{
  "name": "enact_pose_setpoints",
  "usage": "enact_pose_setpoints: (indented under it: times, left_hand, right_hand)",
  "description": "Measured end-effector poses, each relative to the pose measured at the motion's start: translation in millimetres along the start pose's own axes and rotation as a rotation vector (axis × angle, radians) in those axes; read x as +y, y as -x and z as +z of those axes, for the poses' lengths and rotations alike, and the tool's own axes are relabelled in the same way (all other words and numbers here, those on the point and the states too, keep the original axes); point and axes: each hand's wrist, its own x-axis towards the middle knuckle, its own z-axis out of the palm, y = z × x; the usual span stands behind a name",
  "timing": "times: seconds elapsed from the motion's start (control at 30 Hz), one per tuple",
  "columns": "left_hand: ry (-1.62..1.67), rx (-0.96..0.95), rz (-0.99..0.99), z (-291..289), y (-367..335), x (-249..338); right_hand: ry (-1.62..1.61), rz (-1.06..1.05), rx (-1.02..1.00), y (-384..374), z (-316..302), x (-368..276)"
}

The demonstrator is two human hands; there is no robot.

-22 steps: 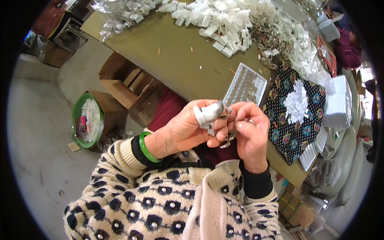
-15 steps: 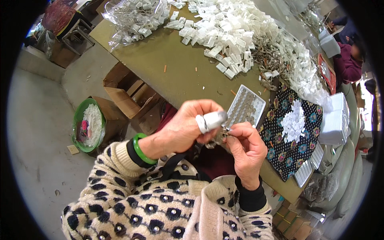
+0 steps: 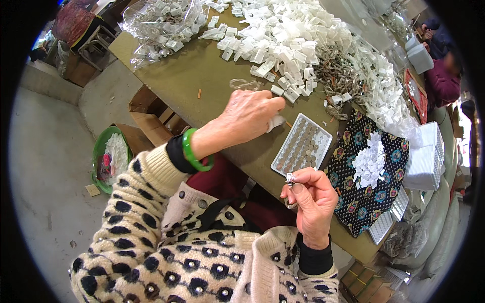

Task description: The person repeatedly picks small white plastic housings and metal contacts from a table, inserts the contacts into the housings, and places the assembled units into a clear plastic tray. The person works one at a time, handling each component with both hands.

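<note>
Left hand (image 3: 247,116) reaching over the bench (image 3: 192,76), clenched on a small white piece (image 3: 275,122) beside the grey tray (image 3: 302,147); right hand (image 3: 312,198) raised nearer the body, pinching a tiny white clip (image 3: 290,177) at its fingertips.

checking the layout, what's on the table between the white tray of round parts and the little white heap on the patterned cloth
In the head view, nothing but cloth: the tray borders the dark patterned cloth, and that cloth runs bare to the heap of white pieces.
</note>
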Motion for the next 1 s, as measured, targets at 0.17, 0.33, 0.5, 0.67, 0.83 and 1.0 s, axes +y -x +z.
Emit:
enact_pose_setpoints:
  times: [0.17, 0.33, 0.5, 0.67, 0.83, 1.0]
  left_hand:
    - [-0.049, 0.094, -0.088, -2.4, 11.2, -0.6]
    - [-0.098, 0.058, -0.147, 3.6, 13.5, 5.4]
    - [-0.031, 0.11, -0.13, 6.0, 27.2, 14.5]
    - [0.068, 0.174, -0.018, 3.4, 29.4, 27.0]
    - [0.982, 0.122, -0.533, -32.1, 45.9, 30.3]
    - [1.857, -0.09, -0.54, -41.5, 72.8, 42.3]
  right_hand:
    - [-0.049, 0.006, 0.004, -3.6, 1.1, 6.1]
    - [-0.039, -0.012, 0.005, -0.3, 3.0, 4.4]
    - [0.048, 0.078, 0.082, 3.4, 2.7, 7.1]
    - [0.099, 0.028, 0.015, 5.0, 4.8, 11.4]
    - [0.355, -0.157, 0.165, 9.8, -15.6, 6.5]
    - [0.877, -0.438, 0.462, -11.3, -63.5, -2.7]
